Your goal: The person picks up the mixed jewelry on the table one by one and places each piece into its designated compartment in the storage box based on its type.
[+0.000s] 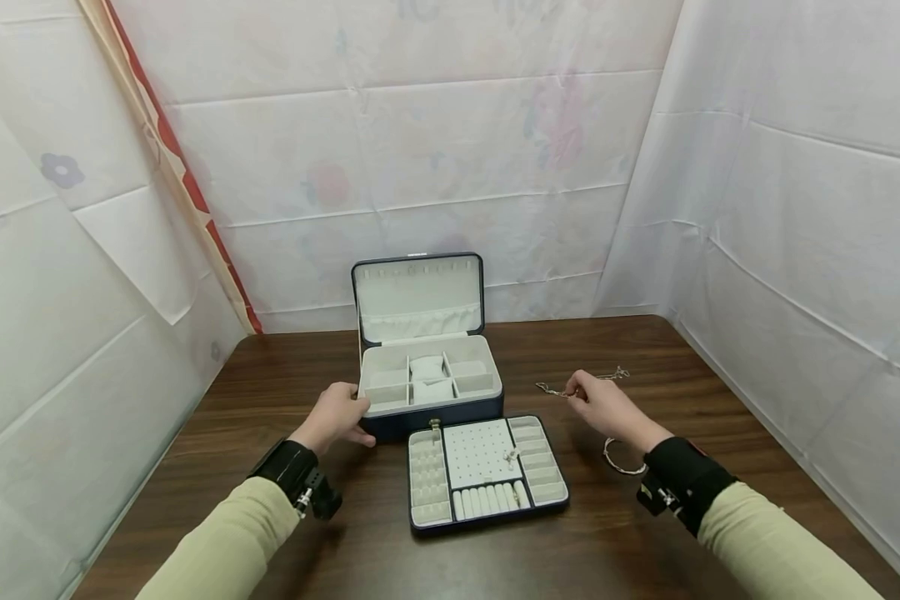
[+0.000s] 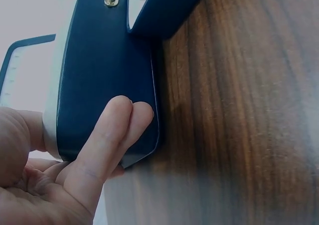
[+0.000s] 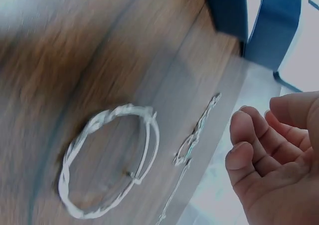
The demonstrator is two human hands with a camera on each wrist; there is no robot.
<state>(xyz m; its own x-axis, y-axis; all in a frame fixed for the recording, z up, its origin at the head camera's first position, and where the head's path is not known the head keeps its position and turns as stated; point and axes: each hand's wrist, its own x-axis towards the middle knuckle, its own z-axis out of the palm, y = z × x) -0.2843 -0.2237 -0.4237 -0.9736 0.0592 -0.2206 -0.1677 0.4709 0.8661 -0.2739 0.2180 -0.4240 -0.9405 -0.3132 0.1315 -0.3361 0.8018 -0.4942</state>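
Tray [image 1: 474, 454] nearest, between both sets of fingers and a bit closer in. Bangle [image 3: 65, 182] just nearer than the right fingers. Right hand [image 1: 607, 407] loosely bent over chain [image 3: 196, 131], apparently grasping nothing (contact: can't tell), chain showing either side. Left hand [image 1: 335, 414] grips box [image 1: 465, 410] by its near-left corner, lid [image 1: 420, 292] raised beyond those fingers.
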